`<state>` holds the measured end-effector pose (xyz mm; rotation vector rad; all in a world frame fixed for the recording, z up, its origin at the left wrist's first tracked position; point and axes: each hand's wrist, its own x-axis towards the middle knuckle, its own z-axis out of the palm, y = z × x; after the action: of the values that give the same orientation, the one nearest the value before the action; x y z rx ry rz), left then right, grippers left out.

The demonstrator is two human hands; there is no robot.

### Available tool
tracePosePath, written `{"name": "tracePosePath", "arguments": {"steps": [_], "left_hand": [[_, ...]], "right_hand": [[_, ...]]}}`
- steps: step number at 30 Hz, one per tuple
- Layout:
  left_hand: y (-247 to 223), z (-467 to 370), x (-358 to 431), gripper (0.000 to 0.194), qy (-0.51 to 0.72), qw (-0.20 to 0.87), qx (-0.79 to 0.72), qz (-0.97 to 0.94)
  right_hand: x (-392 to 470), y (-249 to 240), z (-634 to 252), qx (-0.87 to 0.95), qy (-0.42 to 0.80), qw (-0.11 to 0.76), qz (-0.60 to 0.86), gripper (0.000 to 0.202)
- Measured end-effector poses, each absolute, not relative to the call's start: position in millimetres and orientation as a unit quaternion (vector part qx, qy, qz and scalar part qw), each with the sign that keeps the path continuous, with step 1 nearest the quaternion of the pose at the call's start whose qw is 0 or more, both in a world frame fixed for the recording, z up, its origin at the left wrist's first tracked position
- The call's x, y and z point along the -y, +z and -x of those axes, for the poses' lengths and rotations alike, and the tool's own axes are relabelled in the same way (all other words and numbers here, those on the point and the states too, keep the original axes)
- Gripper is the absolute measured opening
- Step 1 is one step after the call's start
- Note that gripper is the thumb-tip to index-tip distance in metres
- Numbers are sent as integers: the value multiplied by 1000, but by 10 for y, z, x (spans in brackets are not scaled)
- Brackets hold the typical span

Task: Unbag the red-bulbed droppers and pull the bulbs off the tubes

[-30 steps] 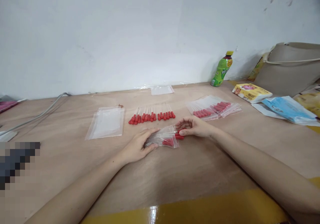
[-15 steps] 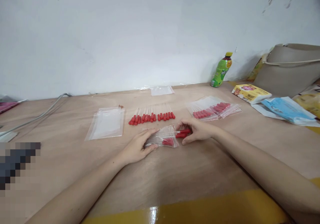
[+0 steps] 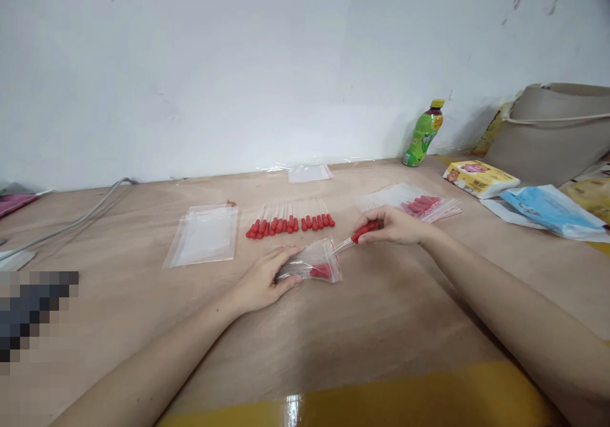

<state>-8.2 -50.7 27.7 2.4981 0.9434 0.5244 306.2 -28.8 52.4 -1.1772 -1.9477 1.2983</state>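
My left hand [image 3: 267,281] is wrapped round a clear zip bag [image 3: 305,258] with red-ended pieces [image 3: 321,271] inside. To the right, my right hand [image 3: 388,225] pinches red-ended droppers [image 3: 366,230], whose thin clear tips point left at the bag's mouth. Behind the bag lie several more red-ended droppers [image 3: 281,225] in a row on the brown table [image 3: 333,351]. Flat clear bags [image 3: 210,233] are stacked on the left. Filled bags [image 3: 423,204] lie at the right, partly hidden by my right hand.
A green bottle [image 3: 423,133] stands by the wall. Further right are a yellow tissue pack [image 3: 479,178], a blue packet [image 3: 553,208] and a grey bag [image 3: 548,135]. A small white stack [image 3: 309,173] lies at the back; a grey cable [image 3: 90,217] is at left.
My right hand has moved right and away from the bag's mouth, drawing the red-ended droppers with it and tilting them up. My left hand and the bag are nearly unmoved.
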Motion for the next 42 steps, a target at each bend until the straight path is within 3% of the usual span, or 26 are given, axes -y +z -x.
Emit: {"name": "tracePosePath", "arguments": {"steps": [5,8,10,15,21,30,37,42], "left_hand": [[286,75,510,47,193,209,-339,-897],[286,74,507,46,193,213,-340,-896],[278,77,503,46,194,212,-339,-896],[259,81,499,46,195,200,-338,-899],[276,68,502,45,193,203,-332,-901],[266,76,498,46,188,201,-336,-901],[270,68,504,46,191,196,-334,-902],[270,70,507,46,195,188,-333,-903]], "right_hand": [[207,722,-3320,655,403,408,492,31],[122,635,-3298,601,258,534,536,30],[72,498,-3195,583,148,561,568,32],[9,200,-2864,718,-38,437,541,22],[-83,64,-2698,805,-43,307,506,22],[-106,-25,-2704,812,-17,316,490,27],[-123,-10,-2623,770,-9,412,488,27],[-107,-4,-2619,771,0,417,481,36]]}}
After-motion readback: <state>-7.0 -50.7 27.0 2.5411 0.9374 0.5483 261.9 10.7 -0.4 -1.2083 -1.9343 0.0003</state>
